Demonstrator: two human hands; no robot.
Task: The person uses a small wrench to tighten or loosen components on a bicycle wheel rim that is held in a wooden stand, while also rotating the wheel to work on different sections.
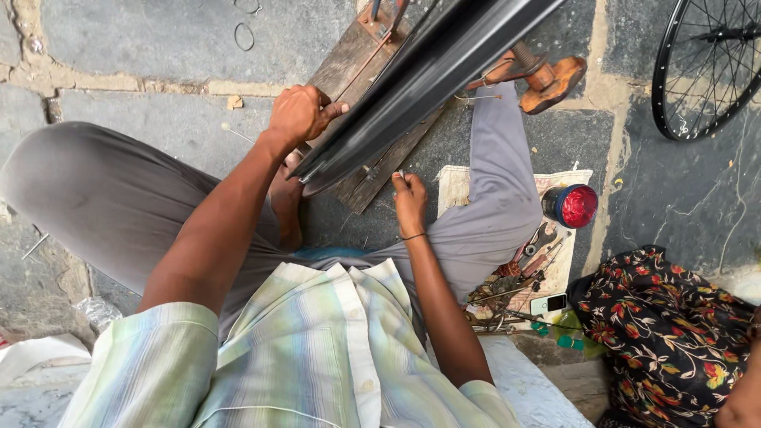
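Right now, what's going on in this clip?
A person sits on a stone floor with a black bicycle wheel rim standing over a wooden board. The left hand grips the rim's edge; the right hand pinches a small thin metal piece just below the rim. Hand tools lie on paper to the right, beside a red-topped container. A spoked wheel rests at upper right.
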